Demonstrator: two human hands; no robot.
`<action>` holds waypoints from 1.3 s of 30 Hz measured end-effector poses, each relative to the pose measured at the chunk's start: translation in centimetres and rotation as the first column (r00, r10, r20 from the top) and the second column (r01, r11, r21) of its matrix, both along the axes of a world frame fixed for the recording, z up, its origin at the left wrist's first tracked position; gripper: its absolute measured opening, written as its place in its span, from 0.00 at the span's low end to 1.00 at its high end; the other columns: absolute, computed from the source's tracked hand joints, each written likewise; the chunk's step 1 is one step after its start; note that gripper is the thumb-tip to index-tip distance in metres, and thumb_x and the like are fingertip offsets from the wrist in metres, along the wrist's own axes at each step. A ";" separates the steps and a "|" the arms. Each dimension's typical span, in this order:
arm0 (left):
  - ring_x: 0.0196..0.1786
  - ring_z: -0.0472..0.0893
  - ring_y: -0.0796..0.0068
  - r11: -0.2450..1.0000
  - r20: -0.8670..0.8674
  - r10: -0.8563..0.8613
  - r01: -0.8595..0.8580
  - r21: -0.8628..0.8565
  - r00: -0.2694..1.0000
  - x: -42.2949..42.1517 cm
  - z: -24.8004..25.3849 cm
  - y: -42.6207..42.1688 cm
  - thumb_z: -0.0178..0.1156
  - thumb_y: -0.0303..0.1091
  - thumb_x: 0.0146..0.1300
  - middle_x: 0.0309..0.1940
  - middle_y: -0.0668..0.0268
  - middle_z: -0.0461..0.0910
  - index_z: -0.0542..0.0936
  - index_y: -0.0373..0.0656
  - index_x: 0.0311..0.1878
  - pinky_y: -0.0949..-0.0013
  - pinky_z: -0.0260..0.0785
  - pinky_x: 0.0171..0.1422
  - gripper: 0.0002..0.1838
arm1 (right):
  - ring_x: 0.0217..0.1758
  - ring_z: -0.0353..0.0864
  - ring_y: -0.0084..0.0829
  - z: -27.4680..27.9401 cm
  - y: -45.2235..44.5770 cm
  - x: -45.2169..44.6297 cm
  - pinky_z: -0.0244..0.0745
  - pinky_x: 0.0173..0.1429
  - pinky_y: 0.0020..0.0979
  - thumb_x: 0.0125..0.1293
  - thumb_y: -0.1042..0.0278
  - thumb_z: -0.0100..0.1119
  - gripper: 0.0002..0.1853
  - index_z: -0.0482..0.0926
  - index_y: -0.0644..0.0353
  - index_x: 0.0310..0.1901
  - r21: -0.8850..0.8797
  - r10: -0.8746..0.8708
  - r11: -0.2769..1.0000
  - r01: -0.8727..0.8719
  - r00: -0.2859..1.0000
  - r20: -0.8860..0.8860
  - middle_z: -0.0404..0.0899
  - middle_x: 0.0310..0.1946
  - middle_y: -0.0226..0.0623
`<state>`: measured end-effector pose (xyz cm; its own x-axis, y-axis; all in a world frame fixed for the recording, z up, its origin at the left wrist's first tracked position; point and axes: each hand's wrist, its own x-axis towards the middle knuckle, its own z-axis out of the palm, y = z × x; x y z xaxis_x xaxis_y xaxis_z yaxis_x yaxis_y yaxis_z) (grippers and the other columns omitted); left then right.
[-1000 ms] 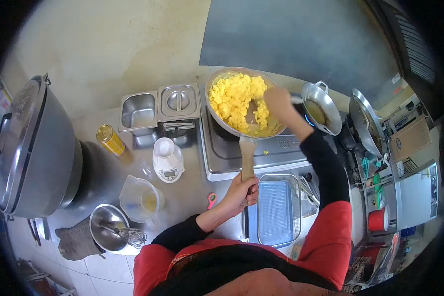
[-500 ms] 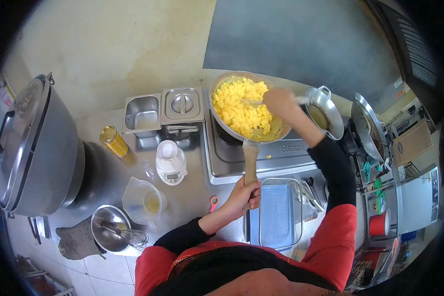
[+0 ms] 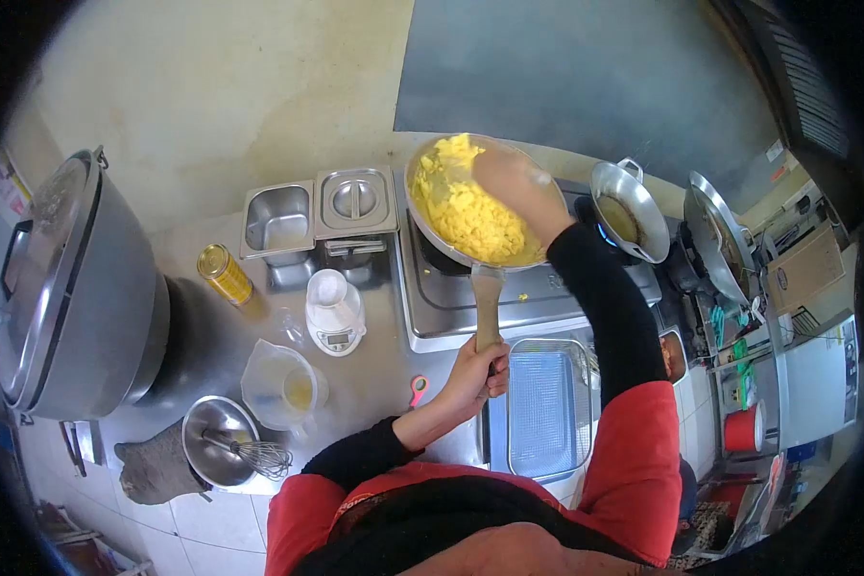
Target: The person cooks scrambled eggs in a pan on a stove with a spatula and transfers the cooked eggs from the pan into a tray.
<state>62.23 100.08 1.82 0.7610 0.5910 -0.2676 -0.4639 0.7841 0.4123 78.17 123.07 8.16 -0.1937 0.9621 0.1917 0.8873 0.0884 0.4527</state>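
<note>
My left hand [image 3: 475, 377] is wrapped round the handle of a frying pan [image 3: 488, 298] that sits on the gas stove [image 3: 538, 300]. Yellow scrambled eggs [image 3: 475, 223] in soft lumps fill much of the pan, piled toward its far left side. Over the pan, my right hand [image 3: 511, 182] is closed on a spatula, slightly smeared by motion. The end of its pale handle shows to the right of the fist, and its blade is blurred among the eggs.
A wok [image 3: 634, 216] stands over a blue flame to the right. Nearby are a wire basket [image 3: 586, 422], kitchen scale [image 3: 335, 322], plastic jug [image 3: 271, 384], yellow can [image 3: 225, 276], steel bowl [image 3: 202, 422] with a whisk [image 3: 262, 458], pink scissors [image 3: 419, 387] and a large pot [image 3: 106, 298].
My right hand has moved left and slightly away over the pan with the spatula, and eggs are pushed up toward the far rim. My left hand keeps its grip on the handle.
</note>
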 end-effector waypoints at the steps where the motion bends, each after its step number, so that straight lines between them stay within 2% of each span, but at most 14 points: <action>1: 0.14 0.59 0.85 1.000 0.001 0.000 0.000 0.005 1.000 -0.1 0.0 0.1 0.51 0.29 0.58 0.18 0.73 0.61 0.63 0.45 0.35 0.79 0.49 0.14 0.07 | 0.32 0.80 0.38 2.0 0.0 1.1 0.75 0.34 0.36 0.51 0.71 0.51 0.07 0.81 0.59 0.27 -0.006 -0.051 0.999 0.050 0.998 -0.022 0.80 0.28 0.41; 4: 0.14 0.59 0.85 1.000 0.016 -0.021 0.022 -0.012 1.000 -0.1 0.0 0.3 0.51 0.29 0.58 0.18 0.73 0.61 0.62 0.46 0.35 0.79 0.50 0.14 0.07 | 0.35 0.80 0.42 10.2 -2.2 2.1 0.74 0.37 0.39 0.50 0.68 0.51 0.09 0.80 0.60 0.28 -0.255 -0.251 0.932 0.257 0.966 0.058 0.80 0.30 0.43; 6: 0.14 0.59 0.85 0.999 -0.006 -0.039 0.038 -0.038 0.999 -0.2 0.1 0.3 0.51 0.30 0.58 0.18 0.73 0.61 0.62 0.46 0.35 0.78 0.50 0.13 0.07 | 0.35 0.80 0.37 12.2 -3.7 2.8 0.73 0.33 0.36 0.48 0.70 0.54 0.09 0.81 0.58 0.31 -0.329 -0.251 0.892 0.309 0.946 0.206 0.80 0.30 0.42; 8: 0.14 0.59 0.85 0.998 -0.001 -0.049 0.049 -0.039 0.999 -0.4 0.4 0.4 0.51 0.30 0.58 0.18 0.73 0.61 0.62 0.47 0.35 0.78 0.49 0.13 0.07 | 0.34 0.80 0.38 12.7 -7.5 0.9 0.74 0.33 0.36 0.46 0.69 0.56 0.09 0.81 0.59 0.30 -0.369 -0.228 0.884 0.286 0.954 0.193 0.80 0.29 0.42; 10: 0.13 0.59 0.84 0.998 -0.004 -0.058 0.058 -0.036 0.998 -0.3 0.3 0.4 0.51 0.30 0.58 0.18 0.73 0.61 0.62 0.47 0.36 0.78 0.49 0.13 0.07 | 0.31 0.80 0.37 9.9 -10.7 -0.6 0.74 0.33 0.35 0.45 0.68 0.56 0.08 0.81 0.59 0.28 -0.433 0.008 0.897 0.086 0.978 0.210 0.80 0.27 0.42; 12: 0.13 0.59 0.85 0.998 -0.001 -0.044 0.044 -0.035 0.999 -0.2 0.0 0.3 0.51 0.30 0.58 0.18 0.72 0.61 0.62 0.47 0.36 0.79 0.49 0.14 0.07 | 0.28 0.80 0.36 3.7 -11.8 -1.9 0.74 0.32 0.35 0.47 0.68 0.54 0.07 0.80 0.58 0.26 -0.283 -0.007 0.958 0.052 0.987 0.157 0.79 0.24 0.41; 16: 0.13 0.59 0.84 1.000 -0.007 -0.018 0.017 -0.002 1.000 -0.1 -0.1 0.1 0.51 0.30 0.58 0.18 0.72 0.61 0.63 0.46 0.36 0.79 0.49 0.13 0.07 | 0.31 0.80 0.35 0.6 -6.5 1.9 0.74 0.33 0.36 0.49 0.68 0.52 0.07 0.80 0.58 0.26 -0.096 -0.063 0.993 0.071 0.994 0.088 0.79 0.26 0.41; 19: 0.13 0.59 0.84 1.000 0.020 -0.016 0.016 0.007 1.000 -0.3 -0.1 0.3 0.51 0.29 0.58 0.18 0.72 0.62 0.63 0.45 0.36 0.78 0.49 0.13 0.07 | 0.34 0.80 0.35 4.5 -4.2 4.9 0.75 0.35 0.37 0.52 0.68 0.51 0.08 0.81 0.57 0.28 -0.085 -0.248 0.967 0.239 0.963 -0.109 0.80 0.29 0.40; 23: 0.14 0.60 0.85 0.999 0.013 -0.026 0.026 0.022 1.000 -0.3 -0.4 0.4 0.51 0.30 0.58 0.18 0.72 0.62 0.63 0.44 0.36 0.79 0.50 0.14 0.07 | 0.34 0.80 0.34 8.6 -6.1 4.0 0.74 0.34 0.36 0.53 0.69 0.51 0.08 0.81 0.57 0.29 -0.120 -0.338 0.937 0.327 0.937 -0.087 0.80 0.29 0.40; 27: 0.14 0.60 0.85 0.999 0.008 -0.009 0.009 0.049 1.000 -0.1 -0.1 0.1 0.50 0.30 0.58 0.18 0.73 0.62 0.63 0.44 0.36 0.79 0.51 0.15 0.06 | 0.30 0.80 0.37 0.1 -6.5 6.4 0.74 0.29 0.34 0.48 0.69 0.52 0.06 0.79 0.58 0.24 0.066 -0.134 0.989 0.129 0.988 0.077 0.79 0.24 0.40; 30: 0.14 0.60 0.84 0.998 -0.010 -0.013 0.014 0.062 1.000 -0.3 0.1 0.2 0.51 0.29 0.57 0.17 0.72 0.62 0.63 0.44 0.33 0.77 0.52 0.16 0.06 | 0.28 0.79 0.39 -1.2 -8.9 6.0 0.74 0.31 0.35 0.48 0.70 0.52 0.06 0.79 0.58 0.23 0.000 0.006 1.000 -0.006 0.998 0.058 0.78 0.21 0.39; 33: 0.14 0.60 0.84 0.998 -0.027 -0.021 0.023 0.061 0.999 -0.4 0.3 0.3 0.51 0.30 0.57 0.17 0.72 0.63 0.64 0.43 0.32 0.77 0.52 0.16 0.06 | 0.30 0.78 0.43 1.7 -13.7 4.8 0.73 0.38 0.39 0.49 0.72 0.51 0.09 0.79 0.60 0.31 -0.267 -0.158 0.956 0.121 0.980 -0.123 0.77 0.27 0.43; 35: 0.14 0.60 0.84 0.997 -0.019 -0.034 0.035 0.064 0.999 -0.3 0.1 0.3 0.51 0.30 0.58 0.17 0.72 0.63 0.64 0.44 0.32 0.77 0.52 0.16 0.06 | 0.37 0.76 0.44 1.9 -16.6 5.0 0.71 0.44 0.41 0.51 0.74 0.49 0.15 0.76 0.59 0.43 -0.159 -0.044 0.987 -0.012 0.936 -0.348 0.75 0.36 0.46; 39: 0.15 0.61 0.84 0.998 0.005 -0.044 0.044 0.045 0.999 -0.4 0.0 0.6 0.52 0.32 0.57 0.18 0.71 0.64 0.65 0.44 0.34 0.77 0.52 0.17 0.07 | 0.42 0.75 0.43 4.8 -22.6 3.7 0.70 0.43 0.39 0.52 0.76 0.49 0.19 0.72 0.57 0.49 0.029 0.069 0.998 -0.063 0.892 -0.446 0.72 0.42 0.45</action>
<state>61.79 100.70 1.78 0.7881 0.5682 -0.2369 -0.4319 0.7846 0.4449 81.84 100.51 12.99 -0.1477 0.9470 0.2853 0.9885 0.1506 0.0116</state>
